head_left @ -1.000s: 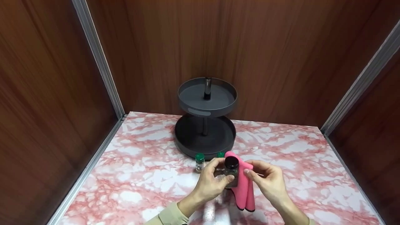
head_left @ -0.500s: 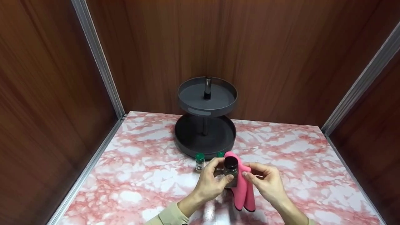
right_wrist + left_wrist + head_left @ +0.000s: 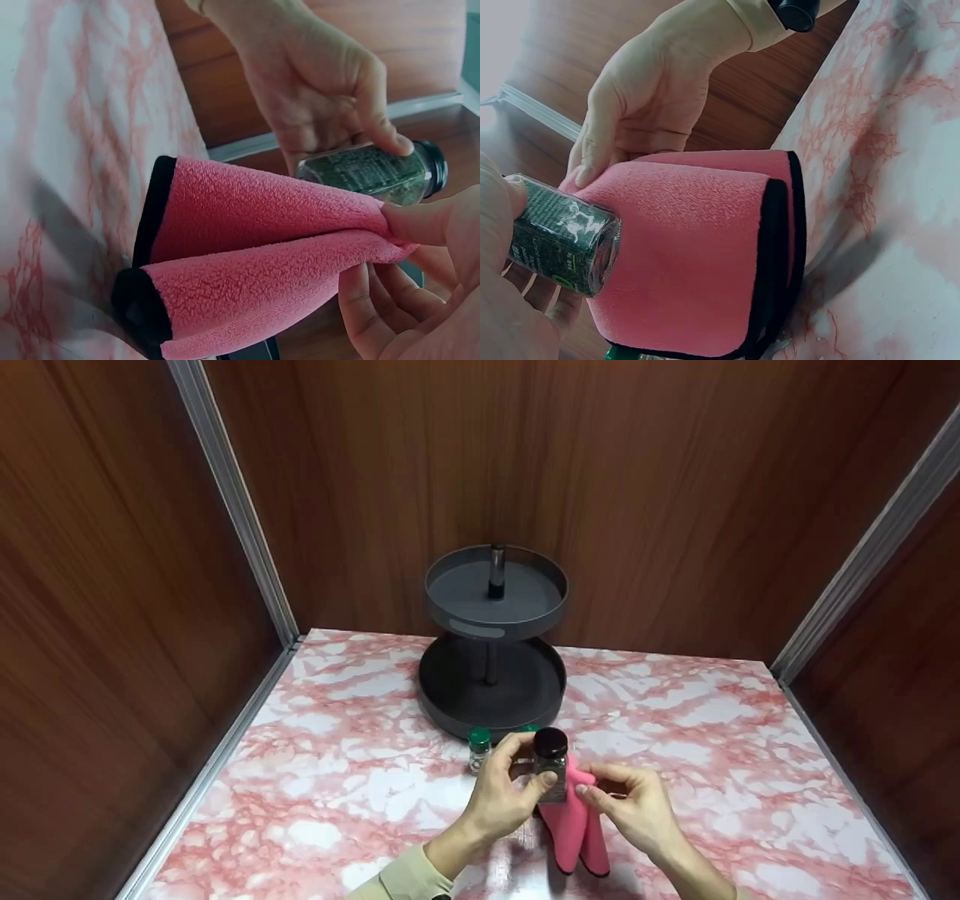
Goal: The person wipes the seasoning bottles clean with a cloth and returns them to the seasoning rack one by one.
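Note:
In my left hand [image 3: 501, 799] I grip a spice jar [image 3: 551, 784], thumb across its front. It is a clear square jar with a dark cap and a printed label, and green contents show in the right wrist view [image 3: 367, 171]. My right hand [image 3: 637, 810] pinches the top of a folded pink cloth [image 3: 571, 832] with black edging, which hangs down beside the jar. The left wrist view shows the cloth [image 3: 690, 255] right by the jar's base; whether they touch I cannot tell. Both hands are raised over the table.
Beyond my hands stands a dark two-tier round tray stand [image 3: 491, 697]. A green-capped jar [image 3: 479, 750] sits in front of it, and another green cap [image 3: 529, 728] shows behind my left hand. Wooden panels [image 3: 600, 510] enclose the marbled table [image 3: 360, 780].
The cloth's upper part has dropped from behind the jar's cap, and my right hand has shifted slightly left and down with it. The jar has moved slightly left and up in my left hand.

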The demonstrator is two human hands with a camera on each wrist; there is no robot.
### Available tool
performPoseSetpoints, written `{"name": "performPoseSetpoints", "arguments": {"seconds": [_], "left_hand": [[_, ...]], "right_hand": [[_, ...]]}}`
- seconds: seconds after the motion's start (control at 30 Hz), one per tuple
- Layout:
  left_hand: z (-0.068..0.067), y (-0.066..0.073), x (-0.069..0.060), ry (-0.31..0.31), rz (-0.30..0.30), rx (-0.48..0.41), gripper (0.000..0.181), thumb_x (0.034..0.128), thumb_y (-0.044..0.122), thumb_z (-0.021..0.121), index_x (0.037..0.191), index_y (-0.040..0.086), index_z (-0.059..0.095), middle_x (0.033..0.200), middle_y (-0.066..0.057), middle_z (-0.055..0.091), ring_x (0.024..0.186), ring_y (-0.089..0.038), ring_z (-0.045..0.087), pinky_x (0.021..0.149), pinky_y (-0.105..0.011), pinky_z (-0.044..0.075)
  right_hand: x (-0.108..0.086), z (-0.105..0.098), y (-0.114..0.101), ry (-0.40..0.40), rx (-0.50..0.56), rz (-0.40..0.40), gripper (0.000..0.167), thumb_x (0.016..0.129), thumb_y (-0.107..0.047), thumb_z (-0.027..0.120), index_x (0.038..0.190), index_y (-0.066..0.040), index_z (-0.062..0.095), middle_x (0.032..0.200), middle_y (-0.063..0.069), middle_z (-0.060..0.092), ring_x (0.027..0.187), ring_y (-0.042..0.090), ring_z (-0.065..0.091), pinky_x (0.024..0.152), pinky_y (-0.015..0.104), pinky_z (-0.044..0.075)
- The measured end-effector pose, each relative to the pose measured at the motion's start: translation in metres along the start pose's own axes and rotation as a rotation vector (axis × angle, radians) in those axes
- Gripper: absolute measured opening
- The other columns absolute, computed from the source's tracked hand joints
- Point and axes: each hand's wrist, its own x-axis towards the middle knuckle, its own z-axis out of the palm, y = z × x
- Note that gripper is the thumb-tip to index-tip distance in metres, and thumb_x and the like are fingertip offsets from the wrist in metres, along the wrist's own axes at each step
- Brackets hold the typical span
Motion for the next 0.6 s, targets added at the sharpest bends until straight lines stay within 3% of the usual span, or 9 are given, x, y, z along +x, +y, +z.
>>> {"name": "performPoseSetpoints", "arguments": {"seconds": [0.3,0.6], "left_hand": [[-0.0009,0.0005,0.0006,0.01,0.048,0.026,0.045,0.1008,0.014,0.084,0.14,-0.001,0.067,0.132,-0.019,0.072,0.116,-0.019,0.074,0.101,-0.034,0.067],[-0.0018,0.0025,0.0013,0.002,0.005,0.057,0.049,0.0962,0.016,0.089,0.14,0.003,0.069,0.132,-0.015,0.075,0.114,-0.02,0.077,0.102,-0.032,0.066]], "right_hand": [[-0.0004,0.0003,0.0008,-0.006,0.011,0.013,0.029,0.095,0.003,0.084,0.122,0.011,0.08,0.11,0.026,0.084,0.085,0.003,0.079,0.077,0.021,0.067],[-0.003,0.0031,-0.0083,0.062,0.052,-0.085,0.027,0.093,0.01,0.082,0.119,0.013,0.08,0.104,0.015,0.087,0.087,0.005,0.08,0.077,0.021,0.066]]}}
